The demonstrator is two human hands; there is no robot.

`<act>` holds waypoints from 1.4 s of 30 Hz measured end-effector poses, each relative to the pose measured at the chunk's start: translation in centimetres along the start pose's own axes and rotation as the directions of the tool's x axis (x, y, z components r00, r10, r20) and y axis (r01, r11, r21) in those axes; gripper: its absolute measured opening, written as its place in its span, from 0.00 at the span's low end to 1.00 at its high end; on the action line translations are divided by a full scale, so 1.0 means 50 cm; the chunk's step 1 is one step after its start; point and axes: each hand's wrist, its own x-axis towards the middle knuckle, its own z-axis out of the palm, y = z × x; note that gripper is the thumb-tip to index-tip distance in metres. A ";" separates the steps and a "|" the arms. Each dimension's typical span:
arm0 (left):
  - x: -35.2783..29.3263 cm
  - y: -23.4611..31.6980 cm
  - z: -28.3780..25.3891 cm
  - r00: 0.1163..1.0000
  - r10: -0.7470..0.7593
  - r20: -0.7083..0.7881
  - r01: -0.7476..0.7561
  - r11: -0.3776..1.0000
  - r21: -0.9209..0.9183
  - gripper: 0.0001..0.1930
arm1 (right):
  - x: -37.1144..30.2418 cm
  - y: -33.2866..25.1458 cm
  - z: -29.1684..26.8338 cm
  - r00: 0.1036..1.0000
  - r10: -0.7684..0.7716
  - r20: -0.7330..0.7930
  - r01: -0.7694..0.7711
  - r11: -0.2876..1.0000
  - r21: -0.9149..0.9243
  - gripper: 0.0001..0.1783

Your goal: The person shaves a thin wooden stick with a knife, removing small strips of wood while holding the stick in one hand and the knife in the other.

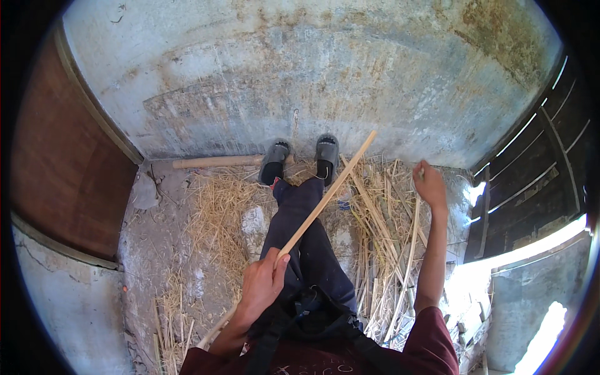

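Note:
A long pale strip of split wood or bamboo (pixel 327 199) slants across my lap. My left hand (pixel 264 281) is closed round it below its middle. The strip's upper end points to the far right, past my shoes, and its lower end runs under my left forearm. Out to the right, my right hand (pixel 429 185) is raised away from the strip with its fingers curled closed. Something small and pale shows at those fingers, too little to name. Several split strips (pixel 375 219) lie on the ground between my legs and my right arm.
Curly shavings (pixel 215 209) litter the ground left of my legs. A round wooden pole (pixel 215 162) lies along the foot of the stained wall (pixel 300 75). A brown panel (pixel 75 156) stands at the left, dark slatted boards (pixel 537 181) at the right. Rubble (pixel 473 322) lies at the lower right.

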 end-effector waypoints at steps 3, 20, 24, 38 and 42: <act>0.014 -0.008 -0.006 1.000 -0.016 -0.013 0.017 0.998 0.067 0.12 | -0.074 0.063 0.046 1.000 0.010 0.021 -0.008 0.995 -0.097 0.12; 0.161 0.060 -0.110 0.963 0.271 0.001 -0.241 0.858 0.454 0.15 | -0.200 -0.315 -0.061 0.926 -0.328 -0.184 0.348 0.933 0.087 0.05; 0.187 0.055 -0.132 0.953 0.304 0.001 -0.254 0.794 0.553 0.14 | -0.232 -0.322 -0.102 0.980 -0.123 -0.155 0.131 0.991 0.042 0.05; 0.141 0.109 -0.145 0.929 0.241 0.281 -0.341 0.852 0.398 0.15 | -0.201 -0.324 -0.008 0.902 -0.431 0.016 0.405 0.860 0.310 0.12; 0.136 0.098 -0.129 0.923 0.353 0.153 -0.384 0.867 0.318 0.14 | -0.194 -0.331 0.008 0.918 -0.396 -0.019 0.384 0.877 0.288 0.12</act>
